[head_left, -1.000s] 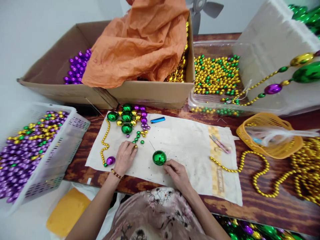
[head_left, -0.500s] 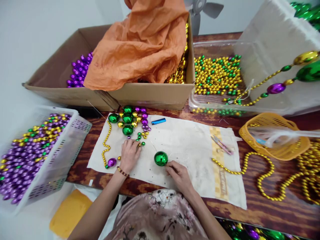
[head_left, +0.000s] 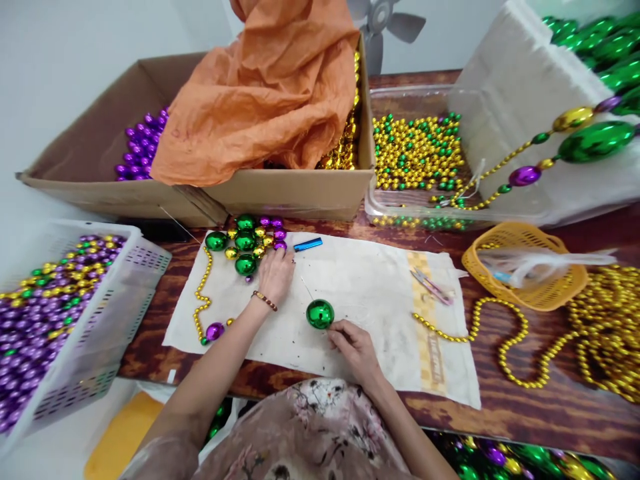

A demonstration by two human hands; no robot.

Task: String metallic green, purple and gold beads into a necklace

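Note:
My right hand (head_left: 354,347) pinches a thin needle (head_left: 307,289) at the lower right of a shiny large green bead (head_left: 320,314). The needle runs through this bead and its tip sticks out at the upper left. My left hand (head_left: 277,272) lies over the small beads beside a cluster of large green beads (head_left: 245,241) and purple beads (head_left: 278,235). Its fingertips bend down out of sight, so whether they grip a bead is hidden. A string of gold beads (head_left: 203,293) ending near a purple bead (head_left: 215,331) lies on the white cloth (head_left: 380,280).
A blue lighter (head_left: 308,245) and thread snips (head_left: 431,287) rest on the cloth. Behind it stand a cardboard box (head_left: 295,193) and a clear bin (head_left: 415,217). At left is a white basket (head_left: 105,333), at right an orange basket (head_left: 530,300) and a gold bead chain (head_left: 505,347).
My left hand has moved up and to the right, from beside the small green beads onto the beads near the purple row. My right hand keeps its pinch. The camera view has shifted slightly.

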